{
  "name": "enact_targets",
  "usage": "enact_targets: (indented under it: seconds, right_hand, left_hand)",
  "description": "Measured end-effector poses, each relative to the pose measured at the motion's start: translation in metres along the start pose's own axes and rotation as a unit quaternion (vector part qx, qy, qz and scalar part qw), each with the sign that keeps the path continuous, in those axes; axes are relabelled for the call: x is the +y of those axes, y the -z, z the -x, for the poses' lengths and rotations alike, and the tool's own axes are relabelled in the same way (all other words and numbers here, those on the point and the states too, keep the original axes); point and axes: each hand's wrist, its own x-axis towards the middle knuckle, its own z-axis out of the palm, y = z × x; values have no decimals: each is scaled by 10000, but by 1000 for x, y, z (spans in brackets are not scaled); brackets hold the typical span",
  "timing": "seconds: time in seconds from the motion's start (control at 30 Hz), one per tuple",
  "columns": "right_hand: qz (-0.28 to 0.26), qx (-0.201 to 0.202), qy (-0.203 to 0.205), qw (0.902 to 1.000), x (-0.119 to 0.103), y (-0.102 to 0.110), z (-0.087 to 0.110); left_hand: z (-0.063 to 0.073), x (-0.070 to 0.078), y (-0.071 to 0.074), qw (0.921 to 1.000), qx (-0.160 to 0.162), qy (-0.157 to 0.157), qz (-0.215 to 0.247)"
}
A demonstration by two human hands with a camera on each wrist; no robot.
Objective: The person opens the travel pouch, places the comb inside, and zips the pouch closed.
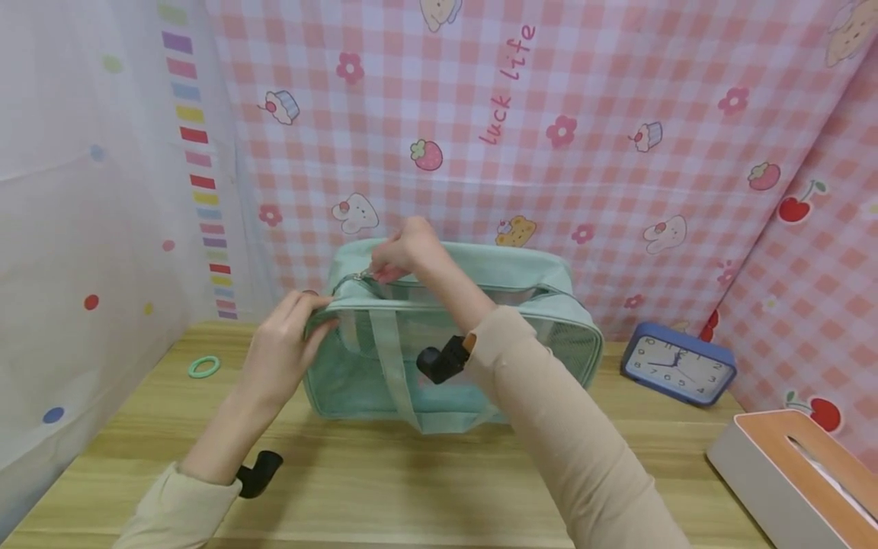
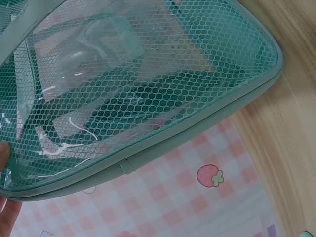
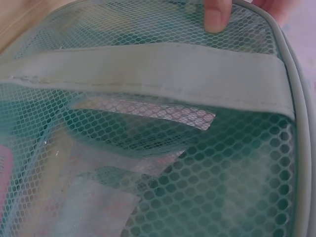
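Note:
A mint-green mesh bag [image 1: 446,374] with a fabric strap [image 1: 392,366] stands upright on the table, its zipped top partly open. My left hand [image 1: 283,347] grips the bag's upper left corner, thumb on the front mesh and fingers over the top edge. In the right wrist view that thumb [image 3: 217,16] presses on the mesh. At the left end of the top opening, my right hand [image 1: 409,248] pinches the zipper pull [image 1: 363,274]. Through the mesh, clear plastic and a pink item [image 3: 5,168] show inside the bag in the right wrist view.
A green ring [image 1: 203,367] lies on the wooden table [image 1: 384,488] left of the bag. On the right stand a blue clock [image 1: 679,364] and a white box with an orange top [image 1: 816,465]. A pink checked cloth [image 1: 466,183] hangs close behind the bag.

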Motion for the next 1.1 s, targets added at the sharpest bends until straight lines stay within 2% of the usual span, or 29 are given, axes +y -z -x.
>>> enact_targets:
  seconds: [0.17, 0.37, 0.97, 1.1]
  right_hand:
    - [-486, -173, -189, 9985, 3, 6, 1]
    - [-906, -184, -468, 9946, 4, 15, 2]
    - [-576, 5, -310, 9979, 23, 55, 15]
    - [-647, 30, -262, 9976, 28, 63, 16]
  left_hand:
    - [1, 1, -1, 10000, 80, 13, 14]
    - [2, 2, -2, 9999, 159, 30, 33]
    - [4, 1, -2, 9998, 177, 80, 5]
    - [3, 2, -3, 9998, 186, 85, 5]
